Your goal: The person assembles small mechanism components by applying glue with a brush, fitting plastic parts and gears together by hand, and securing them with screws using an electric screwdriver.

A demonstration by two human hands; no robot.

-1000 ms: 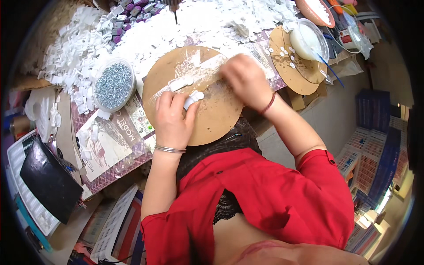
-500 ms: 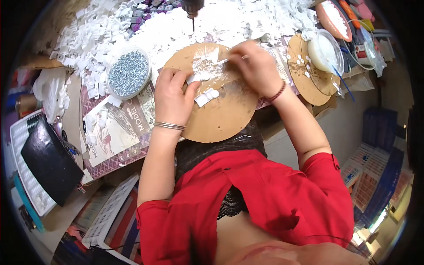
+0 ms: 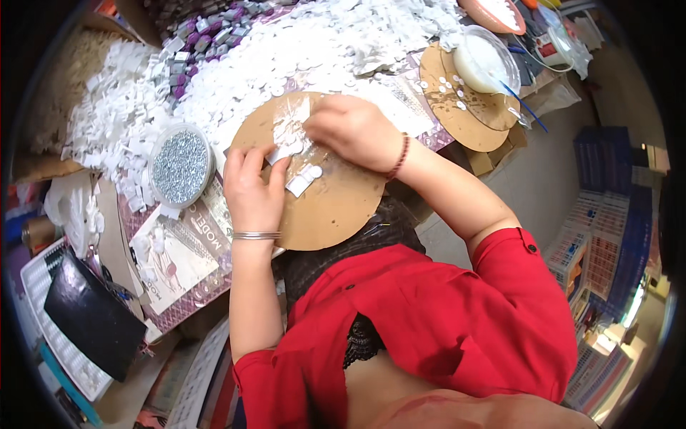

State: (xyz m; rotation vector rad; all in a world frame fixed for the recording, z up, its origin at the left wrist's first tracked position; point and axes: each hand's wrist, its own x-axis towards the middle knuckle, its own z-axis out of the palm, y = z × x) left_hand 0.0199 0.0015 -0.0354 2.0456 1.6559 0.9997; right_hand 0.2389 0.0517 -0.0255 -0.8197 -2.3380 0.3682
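A round brown board [image 3: 332, 218] lies before me, its upper part smeared glossy and bearing small white pieces. My left hand [image 3: 254, 193] rests at the board's left edge, thumb and forefinger closed on a small white piece [image 3: 284, 153]. Over the upper middle of the board, my right hand [image 3: 357, 134] has its fingers curled together; whatever they hold is hidden beneath them. Just below the hands sits a little group of flat white pieces [image 3: 300, 184] with a round white one [image 3: 316, 172] at its corner.
To the left stands a round tub of small silvery pieces [image 3: 180, 166]. White parts [image 3: 271, 53] are heaped across the back, beside grey and purple pieces [image 3: 196, 53]. At the right are brown discs [image 3: 475, 132], a tub of whitish paste [image 3: 486, 61] and a blue stick [image 3: 525, 107].
My view has shifted, and the drill-like tool at the top has left it. Across the board, my right hand has come leftward, closer to my left fingers. My left hand keeps its place on the board.
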